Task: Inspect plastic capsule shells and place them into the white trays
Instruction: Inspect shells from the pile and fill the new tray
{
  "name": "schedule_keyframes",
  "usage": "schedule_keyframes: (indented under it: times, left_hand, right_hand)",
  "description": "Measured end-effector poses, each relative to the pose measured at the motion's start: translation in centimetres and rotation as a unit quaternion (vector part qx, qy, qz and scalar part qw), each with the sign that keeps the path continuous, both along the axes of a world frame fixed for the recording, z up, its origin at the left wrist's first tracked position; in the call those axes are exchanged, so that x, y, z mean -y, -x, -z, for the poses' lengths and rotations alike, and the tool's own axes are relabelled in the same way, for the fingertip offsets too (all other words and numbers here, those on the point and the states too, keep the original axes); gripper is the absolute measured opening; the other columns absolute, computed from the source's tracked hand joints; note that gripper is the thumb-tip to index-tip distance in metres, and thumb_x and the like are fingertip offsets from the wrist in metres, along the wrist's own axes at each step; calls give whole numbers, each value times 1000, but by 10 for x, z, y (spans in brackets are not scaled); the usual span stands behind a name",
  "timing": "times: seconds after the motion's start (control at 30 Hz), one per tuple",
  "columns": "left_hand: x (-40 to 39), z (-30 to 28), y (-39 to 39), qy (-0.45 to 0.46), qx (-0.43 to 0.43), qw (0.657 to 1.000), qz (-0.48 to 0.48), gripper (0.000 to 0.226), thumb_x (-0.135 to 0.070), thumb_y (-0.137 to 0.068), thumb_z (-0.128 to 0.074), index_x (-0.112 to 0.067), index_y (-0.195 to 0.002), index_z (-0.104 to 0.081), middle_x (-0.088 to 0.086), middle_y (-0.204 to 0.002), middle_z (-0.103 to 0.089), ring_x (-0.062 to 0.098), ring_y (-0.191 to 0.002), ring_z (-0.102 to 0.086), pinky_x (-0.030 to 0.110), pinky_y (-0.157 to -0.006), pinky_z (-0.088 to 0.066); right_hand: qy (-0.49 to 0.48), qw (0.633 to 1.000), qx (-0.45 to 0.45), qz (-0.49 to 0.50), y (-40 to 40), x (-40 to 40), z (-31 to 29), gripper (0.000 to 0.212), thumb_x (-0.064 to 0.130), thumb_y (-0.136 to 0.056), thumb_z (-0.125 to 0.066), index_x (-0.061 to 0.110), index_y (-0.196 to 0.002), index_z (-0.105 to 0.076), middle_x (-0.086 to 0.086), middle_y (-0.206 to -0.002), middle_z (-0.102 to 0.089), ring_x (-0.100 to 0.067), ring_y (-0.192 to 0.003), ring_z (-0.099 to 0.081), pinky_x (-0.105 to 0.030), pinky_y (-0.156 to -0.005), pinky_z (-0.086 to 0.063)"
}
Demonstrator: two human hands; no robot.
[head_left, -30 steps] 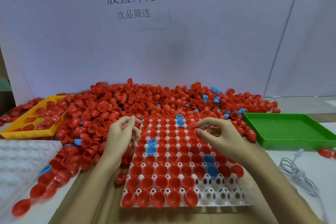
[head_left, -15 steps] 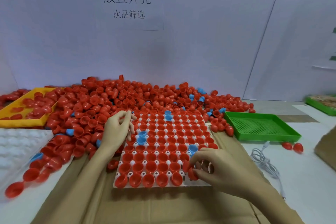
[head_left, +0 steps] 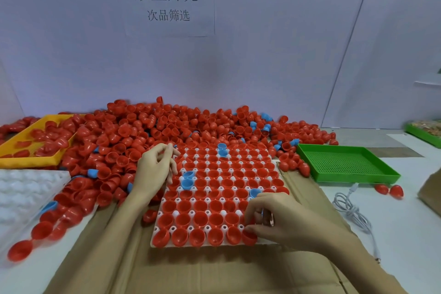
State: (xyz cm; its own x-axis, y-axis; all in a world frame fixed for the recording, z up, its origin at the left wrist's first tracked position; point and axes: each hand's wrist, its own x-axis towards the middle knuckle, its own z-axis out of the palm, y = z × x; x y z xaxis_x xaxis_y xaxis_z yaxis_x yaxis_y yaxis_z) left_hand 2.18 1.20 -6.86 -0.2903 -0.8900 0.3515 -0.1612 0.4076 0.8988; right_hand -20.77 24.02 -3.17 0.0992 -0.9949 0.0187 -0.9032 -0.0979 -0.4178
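A heap of red and blue capsule shells (head_left: 148, 136) crowds the surface behind a white tray (head_left: 216, 198), nearly filled with shells. A yellow tray (head_left: 31, 162) at left holds more shells; a green tray (head_left: 346, 164) sits at right, a white cable (head_left: 353, 212) beside it. The right hand (head_left: 281, 219), lower than half a second ago, pinches a red shell (head_left: 249, 237) at the tray's front row. The left hand (head_left: 155, 169), fingers loosely curled, holds nothing visible.
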Motion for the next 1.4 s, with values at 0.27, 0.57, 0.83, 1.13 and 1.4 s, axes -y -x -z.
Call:
schedule_keyframes:
  times: [0.27,0.57,0.83,1.13,1.4]
  left_hand:
    - [-1,1,3,7,3,1000,12,34,-31,-112,-47,-15,-93,-70,10,-63,-68,26,-43,-58,22,-43,-48]
    - [4,0,-1,15,12,1000,1,34,-31,-112,-47,-15,-94,-70,11,-63,-69,28,-44,-60,28,-47,-52]
    - [12,3,-8,85,42,993,-71,13,-22,-106,-60,-23,-97,-69,-6,-72,-71,8,-57,-65,20,-59,-54]
    - [8,12,7,139,212,967,-13,26,-29,-104,-63,-25,-128,-71,-17,-136,-62,0,-130,-54,27,-115,-40]
    - [62,-15,61,190,326,926,-19,31,-28,-106,-56,-18,-133,-68,-3,-131,-65,16,-124,-57,31,-107,-44]
  right_hand:
    - [-42,998,-3,-35,7,13,-8,10,41,-94,-77,32,-95,-72,14,-85,-66,0,-78,-60,-15,-66,-47]
    - [-11,985,168,-26,25,57,-25,29,46,-101,-63,23,-87,-73,5,-73,-72,-7,-63,-67,-19,-63,-55]
    - [133,934,324,72,41,101,-2,35,39,-104,-59,18,-80,-74,2,-61,-60,-10,-53,-54,-17,-57,-50]
    - [211,838,485,135,57,101,6,44,38,-103,-58,4,-80,-73,-17,-66,-53,-12,-50,-44,-15,-46,-39]
    - [213,820,514,137,58,99,10,44,42,-100,-59,7,-76,-74,-10,-61,-52,-9,-49,-46,-14,-46,-41]
